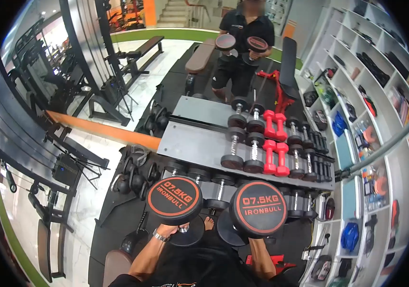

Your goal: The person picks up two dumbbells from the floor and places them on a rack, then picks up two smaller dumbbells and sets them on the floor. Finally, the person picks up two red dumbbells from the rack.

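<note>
Holding two round-headed dumbbells was the condition observed, one per hand, both raised in front of the torso on the near side of the dumbbell rack (185, 143). The left dumbbell (174, 198) and right dumbbell (258, 208) stood apart, each with an end face turned up toward the view and marked "07.5KG IRONBULL" in red on black.

The left hand (170, 230) was closed around its handle, partly covered by the upper head; a metal wristwatch (160, 235) was worn at that wrist. The right forearm (262, 258) led up to the right dumbbell. Its fingers were hidden directly by the head, but the mirror reflection (247, 28) showed that hand wrapped at the handle.

Resting on the rack's top were black dumbbells with chrome handles (233, 148) and a red pair (269, 158), with smaller ones toward the right end. Further dumbbells (221, 191) sat on the tier below. Kettlebells (135, 179) were noted left of the rack, and a bare foot (209, 223) on the dark floor beneath. White shelving (391, 227) lined the right side, a blue item (350, 237) among its contents; gym machines (66, 165) occupied the left.
</note>
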Tool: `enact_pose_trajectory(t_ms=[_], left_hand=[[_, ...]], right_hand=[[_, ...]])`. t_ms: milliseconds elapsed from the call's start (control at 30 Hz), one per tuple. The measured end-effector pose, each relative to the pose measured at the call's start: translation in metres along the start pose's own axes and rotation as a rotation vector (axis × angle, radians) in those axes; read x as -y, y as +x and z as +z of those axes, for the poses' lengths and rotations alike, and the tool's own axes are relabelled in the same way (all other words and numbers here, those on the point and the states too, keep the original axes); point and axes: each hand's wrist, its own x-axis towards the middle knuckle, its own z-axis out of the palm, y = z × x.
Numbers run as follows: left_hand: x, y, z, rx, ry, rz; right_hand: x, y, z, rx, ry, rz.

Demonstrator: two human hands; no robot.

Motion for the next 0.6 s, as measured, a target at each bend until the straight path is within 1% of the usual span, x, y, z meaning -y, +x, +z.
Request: enact_pose_trajectory(t_ms=[33, 133, 167, 267, 300, 367, 400, 433, 467, 533, 567, 600], left_hand=[[-0.006, 0.008, -0.007, -0.020, -0.106, -0.040], [-0.019, 0.029, -0.031, -0.063, -0.202, -0.053], [-0.022, 0.035, -0.040, -0.048, -0.236, -0.053], [-0.045, 0.054, -0.060, -0.178, -0.134, -0.053], [-0.051, 0.062, -0.070, -0.201, -0.151, -0.011], [-0.048, 0.066, -0.106, -0.160, -0.152, -0.020], [-0.047, 0.067, -0.121, -0.134, -0.143, -0.022], [-0.051, 0.067, -0.133, -0.212, -0.134, -0.051], [-0.055, 0.065, -0.144, -0.253, -0.136, -0.059], [-0.067, 0.065, -0.160, -0.332, -0.137, -0.067], [-0.096, 0.068, -0.140, -0.420, 0.012, -0.105], [-0.096, 0.066, -0.146, -0.436, -0.011, -0.120]], right_hand=[[0.004, 0.018, 0.005, 0.016, -0.012, -0.001], [0.011, 0.060, 0.022, 0.037, -0.030, -0.003], [0.011, 0.073, 0.028, 0.040, -0.040, -0.009], [0.006, 0.110, 0.054, 0.031, -0.053, -0.015], [0.001, 0.123, 0.062, 0.016, -0.063, -0.013], [-0.011, 0.143, 0.081, -0.020, -0.088, -0.015], [-0.010, 0.152, 0.091, 0.004, -0.088, -0.001], [0.000, 0.162, 0.109, 0.042, -0.094, 0.007], [0.013, 0.170, 0.124, 0.135, -0.096, 0.038], [0.008, 0.197, 0.133, 0.133, 0.037, 0.089], [0.007, 0.207, 0.138, 0.128, 0.102, 0.118], [0.004, 0.216, 0.144, 0.110, 0.037, 0.112]])
